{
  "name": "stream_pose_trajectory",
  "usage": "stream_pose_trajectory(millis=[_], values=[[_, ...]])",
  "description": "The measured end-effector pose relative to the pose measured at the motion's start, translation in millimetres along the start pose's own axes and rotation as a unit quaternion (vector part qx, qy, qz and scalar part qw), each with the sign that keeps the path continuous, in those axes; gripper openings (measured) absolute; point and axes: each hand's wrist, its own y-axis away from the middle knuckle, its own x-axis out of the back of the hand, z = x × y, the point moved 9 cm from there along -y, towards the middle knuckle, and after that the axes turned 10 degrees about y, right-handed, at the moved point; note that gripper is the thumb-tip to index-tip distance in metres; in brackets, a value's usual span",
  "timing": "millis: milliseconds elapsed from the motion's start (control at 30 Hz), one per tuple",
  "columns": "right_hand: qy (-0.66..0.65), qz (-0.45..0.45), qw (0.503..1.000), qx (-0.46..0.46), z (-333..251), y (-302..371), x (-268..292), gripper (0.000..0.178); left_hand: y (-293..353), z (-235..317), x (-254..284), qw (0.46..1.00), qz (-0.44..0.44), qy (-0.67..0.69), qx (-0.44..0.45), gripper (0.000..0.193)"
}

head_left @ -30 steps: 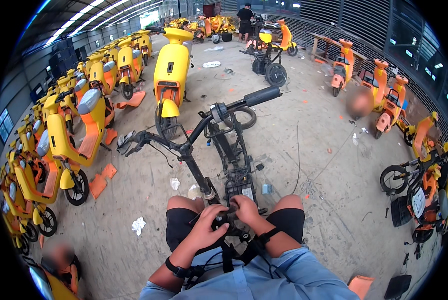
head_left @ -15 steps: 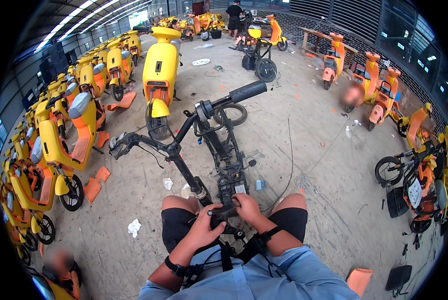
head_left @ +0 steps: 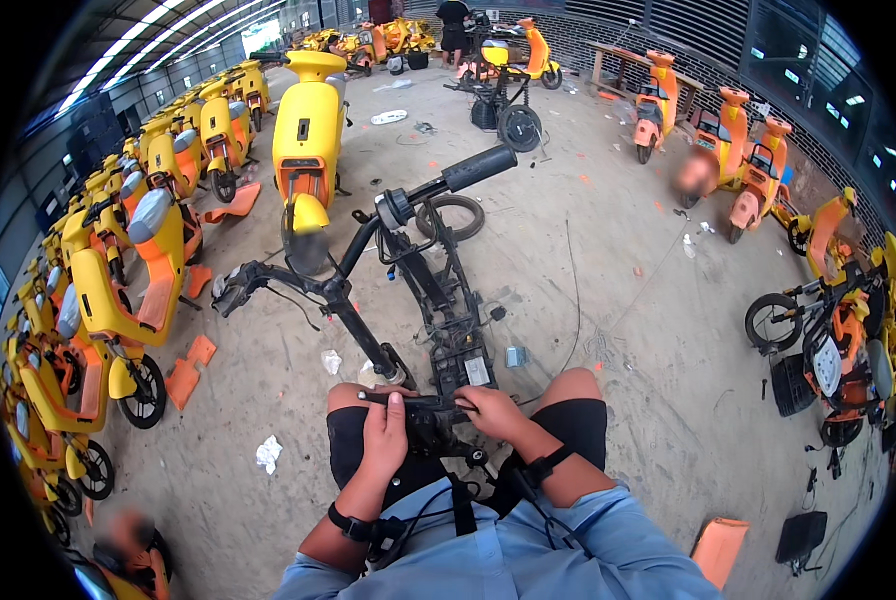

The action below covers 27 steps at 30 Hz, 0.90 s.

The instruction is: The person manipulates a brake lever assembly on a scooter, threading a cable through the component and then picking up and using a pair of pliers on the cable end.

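Observation:
A stripped black scooter frame (head_left: 433,290) with its handlebar (head_left: 340,287) stretches away from between my knees. My left hand (head_left: 386,432) is closed round a dark bar (head_left: 373,397) at the near end of the frame, thumb upright along it. The bar's left tip sticks out past my fingers. Just to the right, my right hand (head_left: 492,412) is closed with curled fingers beside the same part. Whatever it grips is mostly hidden, and only a small dark end shows.
A loose tyre (head_left: 451,218) lies beyond the frame. Yellow scooters (head_left: 308,130) crowd the left, and orange ones (head_left: 748,200) stand to the right. Near the frame are a small blue box (head_left: 516,356) and crumpled white paper (head_left: 269,455). Another person (head_left: 454,28) stands far back.
My left hand has moved up and left with the bar, and its thumb now points upward. My right hand has shifted slightly left and down. The whole view has shifted a little.

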Motion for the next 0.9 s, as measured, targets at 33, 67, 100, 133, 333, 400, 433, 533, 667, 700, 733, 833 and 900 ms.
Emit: stream_pose_trajectory(millis=[33, 67, 100, 133, 333, 400, 433, 533, 667, 700, 733, 833, 900], values=[[-0.018, 0.001, 1.000, 0.001, -12.4, -1.0, 5.0, 0.025, 0.6, -9.4, 3.1, 0.995, 0.016, 0.080, 0.054, 0.037], [-0.032, 0.003, 0.999, 0.003, -23.8, -0.9, 12.8, 0.027, -0.4, -7.1, 2.8, 0.992, 0.021, 0.104, 0.074, 0.038], [-0.035, -0.010, 0.999, -0.006, -33.2, 0.7, 17.5, 0.029, 1.0, -3.4, 3.1, 0.987, 0.027, 0.127, 0.095, 0.038], [-0.038, -0.023, 0.999, -0.010, -45.2, -0.7, 22.7, 0.030, 1.6, 2.3, 2.4, 0.987, 0.020, 0.133, 0.084, 0.039], [-0.082, -0.060, 0.995, 0.022, -108.5, -6.7, 33.5, 0.042, 9.2, 56.5, 31.4, 0.990, 0.013, 0.122, 0.064, 0.044], [-0.093, -0.026, 0.995, 0.028, -126.3, -10.3, 40.9, 0.043, 5.8, 73.4, 36.6, 0.985, -0.010, 0.161, 0.056, 0.044], [-0.099, -0.010, 0.995, 0.029, -132.5, -10.9, 43.7, 0.044, 4.1, 78.6, 38.1, 0.982, -0.022, 0.182, 0.054, 0.044], [-0.081, 0.050, 0.994, 0.059, -146.8, -14.6, 66.5, 0.040, -3.0, 100.1, 33.9, 0.975, -0.013, 0.221, 0.030, 0.041], [-0.085, 0.105, 0.986, 0.096, -165.8, -12.1, 120.3, 0.037, -24.5, 147.8, 16.8, 0.962, -0.033, 0.269, -0.038, 0.038], [-0.085, 0.118, 0.984, 0.104, -169.8, -11.6, 132.5, 0.036, -30.4, 157.3, 13.3, 0.962, -0.038, 0.262, -0.061, 0.038], [-0.086, 0.138, 0.982, 0.099, -171.5, -11.1, 143.5, 0.035, -36.7, 164.9, 13.9, 0.965, -0.031, 0.250, -0.078, 0.036], [-0.082, 0.167, 0.979, 0.079, -170.2, -10.1, 165.0, 0.036, -56.8, 181.5, 21.1, 0.972, -0.029, 0.225, -0.067, 0.033], [-0.053, 0.199, 0.975, 0.087, -167.5, -6.2, 172.9, 0.036, -61.7, 207.8, 21.9, 0.987, -0.062, 0.073, -0.132, 0.030]])
